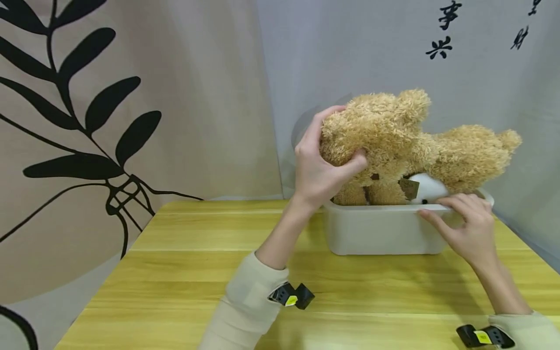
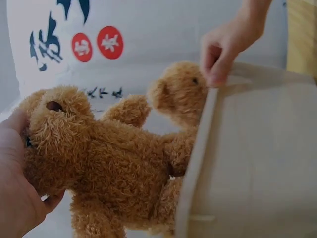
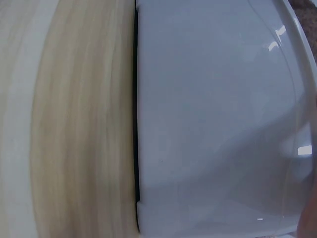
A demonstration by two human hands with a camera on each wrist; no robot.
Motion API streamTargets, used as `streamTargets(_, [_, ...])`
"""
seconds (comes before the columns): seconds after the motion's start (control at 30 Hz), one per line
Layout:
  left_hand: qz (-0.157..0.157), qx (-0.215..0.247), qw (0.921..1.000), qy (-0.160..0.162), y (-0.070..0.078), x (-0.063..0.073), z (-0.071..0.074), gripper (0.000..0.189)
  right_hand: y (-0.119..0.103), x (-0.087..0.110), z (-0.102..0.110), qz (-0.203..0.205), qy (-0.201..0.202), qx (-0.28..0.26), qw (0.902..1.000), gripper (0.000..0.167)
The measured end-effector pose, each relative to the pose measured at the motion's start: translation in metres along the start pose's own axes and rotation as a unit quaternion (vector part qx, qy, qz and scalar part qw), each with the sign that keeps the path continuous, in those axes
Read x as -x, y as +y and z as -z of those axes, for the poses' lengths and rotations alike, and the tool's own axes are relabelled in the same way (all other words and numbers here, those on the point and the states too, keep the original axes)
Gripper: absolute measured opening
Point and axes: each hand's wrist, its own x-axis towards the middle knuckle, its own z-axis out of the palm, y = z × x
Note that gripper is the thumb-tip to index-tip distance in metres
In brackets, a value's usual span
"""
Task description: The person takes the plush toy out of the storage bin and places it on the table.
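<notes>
Left hand [image 1: 321, 163]: clamped on the bear [image 1: 380, 124] at its head, thumb on the near side. Right hand [image 1: 470, 226]: clamped on the near rim of the bin [image 1: 385, 231], thumb outside. Hands apart from each other. The bear's head and trunk rise above the bin; its lower end is hidden behind the wall. Second bear [image 1: 470, 155] projects at the right; white toy [image 1: 428, 187] sits low between them. Bin stands on the table [image 1: 175, 272].

Assessment: the rim should be pressed down firmly against tipping. Plush will likely compress, so a broad grip is advised, nearer the chest if possible. Any shift should be slow and vertical, lest the second bear or white toy be dragged along
</notes>
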Motion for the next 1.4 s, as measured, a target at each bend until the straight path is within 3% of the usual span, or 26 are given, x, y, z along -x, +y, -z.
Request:
streamTargets(0.23, [0.013,0.056,0.9973,0.046,0.007,-0.013,0.021,0.060,0.005,0.005,0.001,-0.009,-0.009,0.014,0.9998,0.082])
streamTargets(0.6, [0.004,0.087,0.9901,0.110,0.017,-0.031,0.058,0.058,0.009,0.006,-0.003,0.002,-0.005,0.021,0.9998,0.081])
streamTargets(0.73, [-0.008,0.076,0.9895,0.123,0.020,-0.036,0.071,0.060,0.010,0.006,-0.004,-0.001,-0.002,0.020,0.9998,0.081])
streamTargets(0.93, [-0.027,0.018,0.9904,0.134,0.019,-0.037,0.092,0.061,0.010,0.007,-0.004,-0.001,-0.001,0.021,0.9998,0.080])
streamTargets(1.23, [-0.017,0.031,0.9881,0.150,0.008,-0.034,0.119,0.060,0.010,0.007,-0.003,0.001,0.002,0.022,0.9998,0.079])
streamTargets(1.4, [0.001,-0.001,0.9884,0.152,0.002,-0.030,0.134,0.060,0.005,0.004,-0.002,0.002,0.008,0.019,0.9998,0.079])
